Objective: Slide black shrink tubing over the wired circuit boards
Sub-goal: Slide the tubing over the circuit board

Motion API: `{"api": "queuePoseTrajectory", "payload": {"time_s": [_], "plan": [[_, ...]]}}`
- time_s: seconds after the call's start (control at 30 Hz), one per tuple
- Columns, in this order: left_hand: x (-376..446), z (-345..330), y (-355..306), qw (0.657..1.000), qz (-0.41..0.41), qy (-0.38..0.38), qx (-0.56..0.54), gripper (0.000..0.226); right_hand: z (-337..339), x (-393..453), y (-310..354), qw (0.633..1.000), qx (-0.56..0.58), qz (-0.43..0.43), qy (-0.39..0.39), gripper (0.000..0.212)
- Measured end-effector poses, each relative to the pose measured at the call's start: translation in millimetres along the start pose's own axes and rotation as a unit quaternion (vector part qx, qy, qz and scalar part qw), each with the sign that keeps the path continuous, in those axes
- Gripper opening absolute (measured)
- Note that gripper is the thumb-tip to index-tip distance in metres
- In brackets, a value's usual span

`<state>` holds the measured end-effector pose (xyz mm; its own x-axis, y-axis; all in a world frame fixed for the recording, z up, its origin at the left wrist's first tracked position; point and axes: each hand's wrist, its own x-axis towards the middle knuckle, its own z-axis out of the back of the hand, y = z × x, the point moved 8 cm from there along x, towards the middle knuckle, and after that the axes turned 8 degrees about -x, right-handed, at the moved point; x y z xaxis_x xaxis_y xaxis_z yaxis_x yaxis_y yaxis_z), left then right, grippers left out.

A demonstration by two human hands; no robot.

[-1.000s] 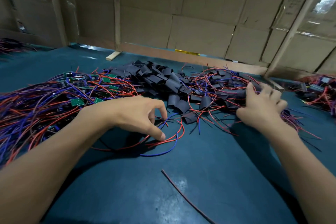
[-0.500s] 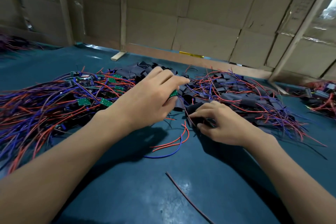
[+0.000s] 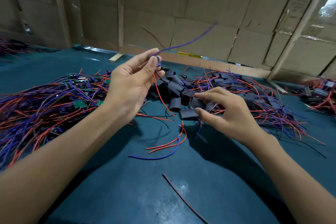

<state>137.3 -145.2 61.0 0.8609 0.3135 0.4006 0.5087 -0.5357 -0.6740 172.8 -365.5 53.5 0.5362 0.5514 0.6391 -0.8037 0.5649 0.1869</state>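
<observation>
A: What is being held by the left hand [image 3: 132,85]?

B: A small wired circuit board [image 3: 157,62] is being pinched between thumb and fingertips, raised above the table [image 3: 127,187]. A blue wire [image 3: 185,44] is being flung up from it toward the cardboard wall [image 3: 200,5], blurred; a red wire [image 3: 160,94] is hanging down from it.

A: And the right hand [image 3: 225,112]?

B: A flat piece of black shrink tubing [image 3: 188,114] is being gripped between thumb and fingers, at the near edge of the heap of black sleeves [image 3: 174,85] lying mid-table.

A: Where are the other boards being kept?

B: Bare green boards [image 3: 80,104] are lying tangled in red and blue wires to the left; more wires, mixed with black sleeves, are lying behind the right hand. Loose wire offcuts [image 3: 163,148] are lying between the forearms.
</observation>
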Motion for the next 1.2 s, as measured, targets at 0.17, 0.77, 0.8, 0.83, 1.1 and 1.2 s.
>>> {"api": "queuePoseTrajectory", "payload": {"time_s": [0.17,0.77,0.8,0.83,1.1,1.2], "plan": [[-9,-4,26,0.981,0.150,0.018,-0.117,0.018,-12,0,0,0.954,0.273,-0.124,0.019,0.024],[-22,-17,49,0.945,0.260,0.016,-0.195,0.039,-36,-1,43,0.866,0.474,-0.119,0.108,0.028],[-25,-18,53,0.950,0.261,0.012,-0.173,0.039,-38,-2,48,0.863,0.475,-0.112,0.128,0.027],[-27,-18,57,0.953,0.261,0.006,-0.154,0.040,-41,-3,51,0.861,0.474,-0.111,0.146,0.027],[-34,-15,71,0.942,0.330,0.052,-0.008,0.039,-44,-3,47,0.796,0.563,-0.181,0.132,0.032],[-45,-24,73,0.908,0.379,0.177,0.027,0.059,-36,2,45,0.741,0.639,-0.186,0.094,0.023]]}}
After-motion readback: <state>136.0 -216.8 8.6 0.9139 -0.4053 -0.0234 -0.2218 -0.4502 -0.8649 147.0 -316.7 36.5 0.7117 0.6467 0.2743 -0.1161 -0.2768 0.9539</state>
